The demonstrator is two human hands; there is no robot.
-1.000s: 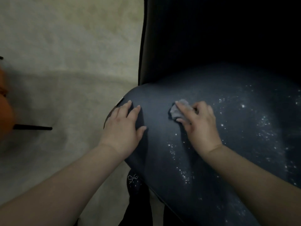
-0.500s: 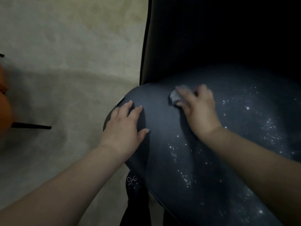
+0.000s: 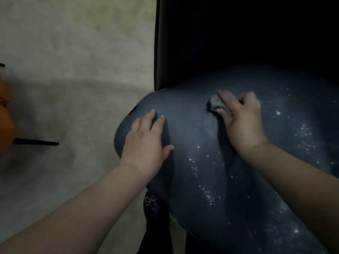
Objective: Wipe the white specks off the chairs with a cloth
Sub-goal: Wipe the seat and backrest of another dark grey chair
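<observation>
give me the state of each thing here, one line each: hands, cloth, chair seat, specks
left hand: flat, fingers straight, resting on the seat's left edge
right hand: fingers curled over the cloth, pressing it down
cloth: grey, bunched, on the seat
chair seat: dark blue, partly wiped
white specks: scattered at the front and right

Right hand (image 3: 242,123) presses cloth (image 3: 216,104) on speckled, perhaps dusty, chair seat (image 3: 192,129).

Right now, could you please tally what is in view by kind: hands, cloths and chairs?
Hands: 2, the left hand flat on the seat, the right hand holding the cloth.
Cloths: 1, a grey cloth.
Chairs: 1, a dark blue chair with white specks.
Total: 4.
</observation>
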